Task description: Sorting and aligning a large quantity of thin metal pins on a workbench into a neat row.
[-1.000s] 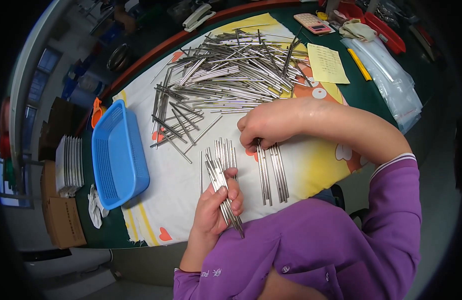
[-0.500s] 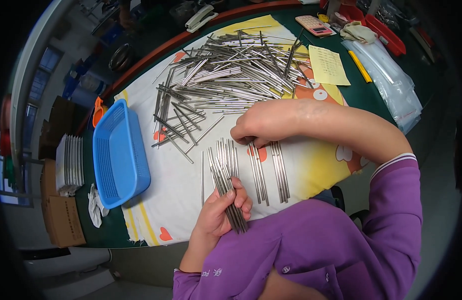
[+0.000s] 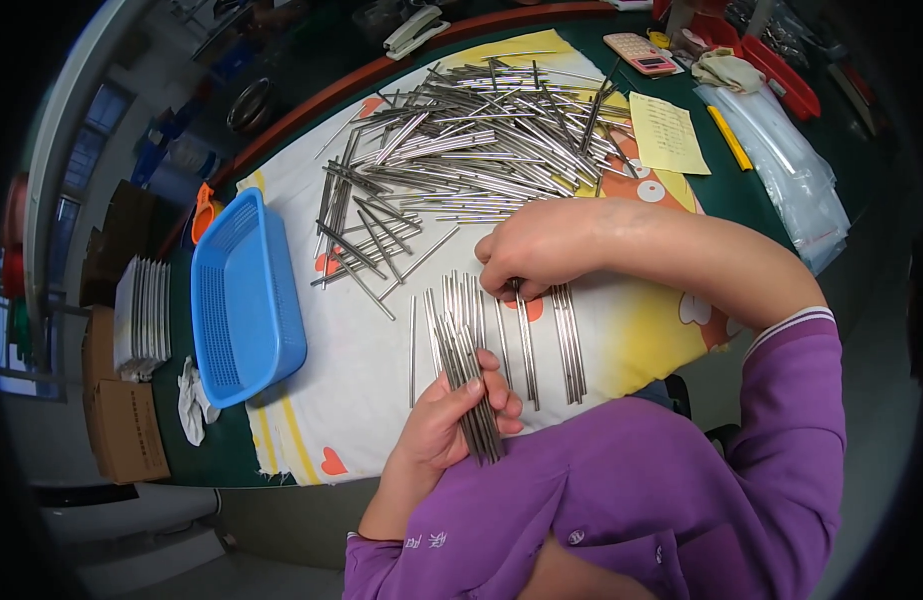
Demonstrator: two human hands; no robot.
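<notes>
Many thin metal rods (image 3: 472, 145) look straight, shiny, slvr/dk gry.

The rods (image 3: 512, 150) are silver-grey; the cloth (image 3: 357, 350) is white with yellow patches (image 3: 627, 345) and red hearts (image 3: 333, 462), the table (image 3: 207, 455) green, the basket (image 3: 247, 320) blue, the shirt (image 3: 622, 470) purple.

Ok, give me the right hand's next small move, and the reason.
Probably slide the metal rods under the right hand slightly left, toward the lone rod. The right hand is at their upper ends, the lone rod lies just beside them, and the left hand grips a bundle of rods, so the right seems freer. Its exact grip is hidden.
</notes>
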